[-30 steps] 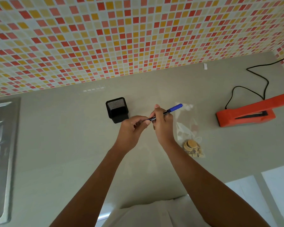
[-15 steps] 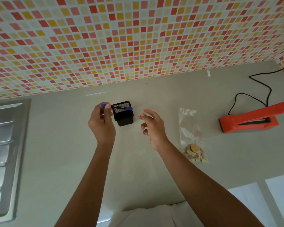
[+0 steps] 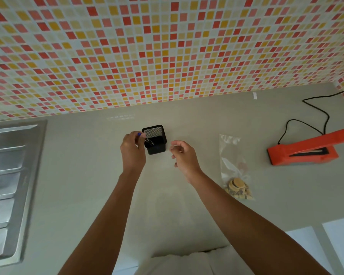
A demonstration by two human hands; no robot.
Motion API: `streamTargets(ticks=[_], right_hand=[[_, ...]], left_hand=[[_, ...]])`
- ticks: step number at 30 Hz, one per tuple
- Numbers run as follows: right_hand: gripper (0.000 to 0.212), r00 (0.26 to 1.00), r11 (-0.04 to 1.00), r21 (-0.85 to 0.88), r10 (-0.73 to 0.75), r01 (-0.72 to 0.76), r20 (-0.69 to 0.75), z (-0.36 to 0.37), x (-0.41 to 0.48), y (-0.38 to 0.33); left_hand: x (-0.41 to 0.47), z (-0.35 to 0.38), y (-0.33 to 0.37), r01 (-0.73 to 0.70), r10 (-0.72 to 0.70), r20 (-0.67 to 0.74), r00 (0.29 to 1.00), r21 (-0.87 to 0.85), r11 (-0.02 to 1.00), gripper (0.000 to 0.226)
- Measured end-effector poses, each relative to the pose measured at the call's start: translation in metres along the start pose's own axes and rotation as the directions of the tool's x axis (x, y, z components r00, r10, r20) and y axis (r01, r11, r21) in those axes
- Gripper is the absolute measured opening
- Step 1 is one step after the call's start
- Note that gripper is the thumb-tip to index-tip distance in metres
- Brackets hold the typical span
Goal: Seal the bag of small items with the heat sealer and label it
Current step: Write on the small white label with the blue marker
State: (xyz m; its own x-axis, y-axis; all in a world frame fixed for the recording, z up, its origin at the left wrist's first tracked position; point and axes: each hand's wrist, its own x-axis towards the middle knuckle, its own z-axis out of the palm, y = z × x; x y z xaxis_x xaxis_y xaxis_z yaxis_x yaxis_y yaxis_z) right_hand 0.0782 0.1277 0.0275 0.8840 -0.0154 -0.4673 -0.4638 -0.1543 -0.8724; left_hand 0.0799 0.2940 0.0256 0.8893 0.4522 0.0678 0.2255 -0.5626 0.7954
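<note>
A clear plastic bag (image 3: 232, 159) lies flat on the grey counter, with small tan and dark items (image 3: 237, 188) bunched at its near end. The orange heat sealer (image 3: 302, 150) sits to its right, arm raised. My left hand (image 3: 132, 150) pinches a blue-capped marker (image 3: 147, 140), whose lower end dips into the black mesh pen holder (image 3: 155, 139). My right hand (image 3: 184, 157) hovers just right of the holder, fingers loosely curled and holding nothing, well left of the bag.
A steel sink drainboard (image 3: 10, 185) fills the left edge. The sealer's black cord (image 3: 316, 114) loops toward the tiled wall (image 3: 167, 52). A small white scrap (image 3: 255, 95) lies by the wall. The counter's front edge runs near my body.
The marker passed from both hands into my left hand, which carried it left and tipped it into the pen holder. My right hand let go and drifted right, open.
</note>
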Motion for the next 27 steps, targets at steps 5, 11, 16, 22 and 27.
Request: streamTargets(ticks=[5, 11, 16, 22, 27], right_hand=[[0.043, 0.996, 0.989, -0.143, 0.033, -0.02, 0.087, 0.009, 0.018, 0.002], [0.06, 0.989, 0.977, -0.211, -0.011, 0.043, 0.151, 0.026, 0.036, -0.009], [0.06, 0.987, 0.973, -0.209, -0.067, 0.097, 0.144, 0.04, 0.066, -0.038], [0.055, 0.983, 0.947, -0.289, -0.098, 0.14, 0.155, 0.051, 0.106, -0.07], [0.057, 0.979, 0.942, -0.299, -0.101, 0.151, 0.175, 0.054, 0.12, -0.079]], left_hand=[[-0.001, 0.012, -0.004, 0.195, -0.191, 0.133, 0.973, -0.022, 0.98, 0.037], [0.012, 0.023, -0.006, 0.212, -0.205, 0.148, 0.968, -0.038, 0.976, 0.037], [0.056, 0.027, 0.013, 0.225, -0.219, 0.126, 0.967, -0.037, 0.974, 0.035], [0.109, 0.037, 0.014, 0.238, -0.235, 0.151, 0.96, -0.003, 0.971, 0.037], [0.118, 0.042, 0.012, 0.295, -0.288, 0.161, 0.944, -0.018, 0.955, 0.034]])
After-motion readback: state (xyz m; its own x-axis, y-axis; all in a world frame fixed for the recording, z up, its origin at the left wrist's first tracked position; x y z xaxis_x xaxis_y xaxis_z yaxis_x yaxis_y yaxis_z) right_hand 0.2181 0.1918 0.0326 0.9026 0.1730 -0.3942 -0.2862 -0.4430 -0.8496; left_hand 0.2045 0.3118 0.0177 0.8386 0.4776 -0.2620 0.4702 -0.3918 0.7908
